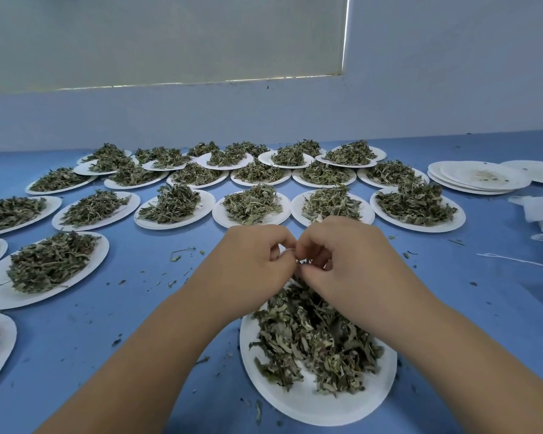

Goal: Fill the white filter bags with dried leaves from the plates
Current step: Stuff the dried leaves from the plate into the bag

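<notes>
Left hand [251,261] and right hand [342,258] in tight pinch, contents unclear, over near plate's [326,408] dried leaves [311,339]

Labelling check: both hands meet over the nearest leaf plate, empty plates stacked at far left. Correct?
Wrong side: the stack of empty plates sits at far right, per the head view. The left hand and right hand do meet over the nearest leaf plate, fingers pinching a small white thing.

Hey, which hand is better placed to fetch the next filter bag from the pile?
Right hand. The white filter bag pile lies far right, on its side; the left hand would likely have to cross the leaf plate.
</notes>
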The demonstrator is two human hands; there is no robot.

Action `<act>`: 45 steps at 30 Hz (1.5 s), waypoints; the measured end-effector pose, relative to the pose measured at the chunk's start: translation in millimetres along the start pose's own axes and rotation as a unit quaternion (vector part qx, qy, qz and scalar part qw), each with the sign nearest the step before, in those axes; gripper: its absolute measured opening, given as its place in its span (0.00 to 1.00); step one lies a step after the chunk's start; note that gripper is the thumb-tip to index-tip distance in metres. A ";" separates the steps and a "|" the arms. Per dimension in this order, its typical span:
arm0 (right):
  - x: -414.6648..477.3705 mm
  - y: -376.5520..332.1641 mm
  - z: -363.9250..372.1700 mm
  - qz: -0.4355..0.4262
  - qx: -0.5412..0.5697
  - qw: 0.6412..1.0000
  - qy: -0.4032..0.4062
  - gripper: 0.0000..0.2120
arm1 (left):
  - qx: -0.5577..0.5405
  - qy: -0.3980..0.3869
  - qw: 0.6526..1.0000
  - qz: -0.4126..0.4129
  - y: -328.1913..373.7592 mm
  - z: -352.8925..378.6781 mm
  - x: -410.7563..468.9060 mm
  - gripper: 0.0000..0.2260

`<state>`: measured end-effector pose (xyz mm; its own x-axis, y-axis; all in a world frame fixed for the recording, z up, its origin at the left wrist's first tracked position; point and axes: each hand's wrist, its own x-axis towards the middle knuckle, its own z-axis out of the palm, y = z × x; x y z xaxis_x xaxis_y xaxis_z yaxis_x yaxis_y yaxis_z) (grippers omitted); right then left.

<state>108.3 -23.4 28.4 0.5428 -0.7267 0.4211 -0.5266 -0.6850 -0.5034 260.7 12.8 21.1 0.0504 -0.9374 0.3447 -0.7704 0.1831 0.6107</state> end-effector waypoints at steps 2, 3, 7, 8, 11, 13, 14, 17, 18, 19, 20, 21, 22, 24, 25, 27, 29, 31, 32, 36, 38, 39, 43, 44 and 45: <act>0.7 0.6 1.6 0.001 -0.007 1.000 0.002 0.05 | -0.005 -0.005 1.000 0.002 1.1 0.0 -0.3 0.09; 0.7 1.4 2.1 0.002 -0.005 1.000 0.003 0.06 | -0.004 -0.007 1.000 0.002 1.5 0.0 -0.3 0.09; 0.7 4.8 -0.4 0.021 0.036 0.999 0.001 0.07 | -0.003 -0.012 1.000 -0.003 2.0 0.0 -0.6 0.09; 1.0 5.4 -1.5 0.029 0.054 0.998 -0.003 0.08 | -0.002 -0.009 1.000 -0.003 1.9 0.1 -0.6 0.09; 2.2 6.1 -3.9 0.038 0.075 0.996 -0.017 0.11 | -0.002 -0.004 1.000 -0.006 2.1 0.8 -0.8 0.08; 2.8 5.9 -7.1 0.041 0.101 0.994 -0.024 0.12 | -0.006 -0.002 1.000 -0.014 1.3 1.3 -0.4 0.09; 2.7 5.5 -10.2 0.042 0.132 0.990 -0.028 0.11 | -0.009 0.000 1.000 -0.018 0.7 1.3 -0.3 0.09; 3.2 8.6 -24.1 0.027 0.189 0.982 -0.002 0.09 | -0.014 -0.001 1.000 -0.026 -0.4 0.7 0.6 0.08; 4.0 12.0 -28.8 0.020 0.177 0.984 0.022 0.07 | -0.015 -0.002 1.000 -0.027 -0.7 0.7 0.9 0.07; 4.5 16.0 -33.1 0.019 0.157 0.986 0.045 0.06 | -0.016 -0.002 0.999 -0.028 -1.0 0.8 1.2 0.08; 5.0 19.7 -36.6 0.023 0.133 0.989 0.057 0.04 | -0.017 -0.003 0.999 -0.029 -1.5 0.8 1.6 0.08; 5.5 23.1 -38.6 0.033 0.106 0.992 0.053 0.03 | -0.018 -0.004 0.999 -0.031 -1.8 0.8 1.6 0.08; 5.4 25.9 -39.4 0.047 0.073 0.996 0.031 0.05 | -0.019 -0.005 0.999 -0.032 -1.8 0.8 1.4 0.08; 3.1 28.7 -36.1 0.076 0.000 0.995 -0.058 0.15 | -0.019 -0.002 0.999 -0.037 -1.6 1.2 1.2 0.08; 1.4 27.9 -32.7 0.084 -0.031 0.990 -0.107 0.21 | -0.017 0.000 0.999 -0.041 -1.4 1.4 1.1 0.08; -2.9 23.0 -24.3 0.078 -0.068 0.981 -0.164 0.29 | -0.014 0.005 0.999 -0.049 -1.2 1.2 1.8 0.08; -6.1 17.1 -16.1 0.058 -0.086 0.981 -0.165 0.32 | -0.015 0.012 0.998 -0.057 -1.5 0.4 2.7 0.08; -7.3 12.3 -9.9 0.047 -0.090 0.983 -0.153 0.31 | -0.023 0.016 0.997 -0.067 -2.0 -0.5 3.5 0.07; -7.4 10.3 -7.6 0.046 -0.086 0.984 -0.148 0.30 | -0.026 0.018 0.997 -0.071 -2.2 -0.9 3.5 0.07; -6.9 6.5 -1.3 0.044 -0.053 0.993 -0.099 0.22 | -0.028 0.019 0.997 -0.070 -1.7 -0.9 3.2 0.07; -5.9 7.3 -0.6 0.040 -0.041 0.996 -0.073 0.17 | -0.030 0.020 0.997 -0.070 -1.4 -0.9 2.9 0.07; -5.3 7.8 -1.0 0.036 -0.035 0.997 -0.063 0.14 | -0.031 0.020 0.997 -0.070 -1.4 -1.1 2.8 0.07; -4.1 9.7 -5.3 0.035 -0.005 0.999 -0.039 0.09 | -0.031 0.023 0.997 -0.070 -1.1 -1.8 2.6 0.07; -4.1 9.7 -6.0 0.035 0.003 0.999 -0.035 0.09 | -0.031 0.025 0.997 -0.069 -0.8 -1.9 2.5 0.07; -4.2 9.4 -6.3 0.035 0.012 0.999 -0.030 0.09 | -0.031 0.026 0.997 -0.068 -0.3 -2.1 2.3 0.07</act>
<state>97.0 -27.1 26.7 0.5441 -0.7675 0.3391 -0.5482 -0.6311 -0.5488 262.3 11.2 23.2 0.1864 -0.9386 0.2905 -0.7134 0.0739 0.6968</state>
